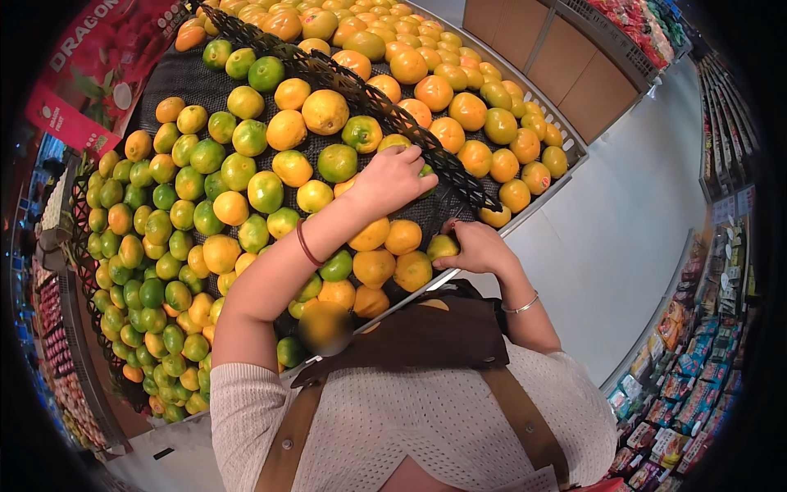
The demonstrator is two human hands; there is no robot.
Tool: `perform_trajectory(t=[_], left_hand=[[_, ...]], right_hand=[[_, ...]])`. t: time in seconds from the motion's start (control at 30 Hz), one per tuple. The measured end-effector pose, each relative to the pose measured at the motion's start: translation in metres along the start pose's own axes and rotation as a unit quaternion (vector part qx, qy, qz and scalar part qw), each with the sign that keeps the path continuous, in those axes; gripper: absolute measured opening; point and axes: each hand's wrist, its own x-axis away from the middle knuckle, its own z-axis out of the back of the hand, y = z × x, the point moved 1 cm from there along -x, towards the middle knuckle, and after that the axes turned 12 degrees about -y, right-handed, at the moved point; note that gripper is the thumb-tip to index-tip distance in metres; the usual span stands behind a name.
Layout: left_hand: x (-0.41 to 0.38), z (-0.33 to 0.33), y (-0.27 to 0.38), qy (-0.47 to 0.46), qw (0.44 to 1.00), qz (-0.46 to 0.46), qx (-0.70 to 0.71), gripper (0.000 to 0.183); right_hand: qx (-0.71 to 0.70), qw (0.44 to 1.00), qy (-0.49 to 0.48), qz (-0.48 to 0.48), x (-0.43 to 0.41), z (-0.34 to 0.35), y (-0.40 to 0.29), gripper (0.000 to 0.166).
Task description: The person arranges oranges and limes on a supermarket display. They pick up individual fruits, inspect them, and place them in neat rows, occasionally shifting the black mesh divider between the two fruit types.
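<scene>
My left hand, with a dark red band on its wrist, reaches across the display. Its fingers curl over a green citrus fruit, mostly hidden by them, beside the black plastic lattice divider. A yellow-green citrus lies just beyond the knuckles. Nearer my body, my right hand, wearing a silver bangle, holds a small yellow-green citrus between thumb and fingers at the metal front edge. Orange citrus fruits, such as one at the corner, lie beside it on black mesh.
Beyond the divider are many orange fruits. Green and orange citrus cover the left slope. A dragon fruit sign stands upper left. Cardboard-sided stands are upper right. Shelves of packaged goods line the right, across the pale floor.
</scene>
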Motion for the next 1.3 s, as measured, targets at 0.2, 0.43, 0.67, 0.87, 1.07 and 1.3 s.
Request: perform_trajectory(t=[0.2,0.43,0.67,0.87,1.07,1.3], left_hand=[[0.002,-0.012,-0.002,0.122,0.992,-0.022,-0.001,0.007],[0.003,-0.011,0.002,0.050,0.999,-0.008,-0.010,0.014],[-0.005,-0.020,0.007,0.050,0.988,-0.117,-0.091,0.049],[-0.005,-0.024,0.012,0.060,0.986,-0.131,-0.081,0.028],[-0.004,-0.023,0.036,-0.044,0.998,0.040,-0.015,0.039],[0.017,-0.070,0.066,0.110,0.991,0.069,0.026,0.054]], right_hand=[[-0.074,0.965,0.234,0.095,0.017,-0.002,-0.013,0.053],[0.019,0.875,0.478,0.074,-0.021,-0.036,-0.010,0.052],[-0.057,0.850,0.518,0.078,-0.025,-0.043,0.001,0.051],[-0.089,0.878,0.468,0.045,-0.018,-0.033,-0.004,0.052],[0.084,0.859,0.475,0.170,0.000,0.046,-0.099,0.038],[0.256,0.914,0.314,0.028,-0.128,0.049,-0.178,0.018]])
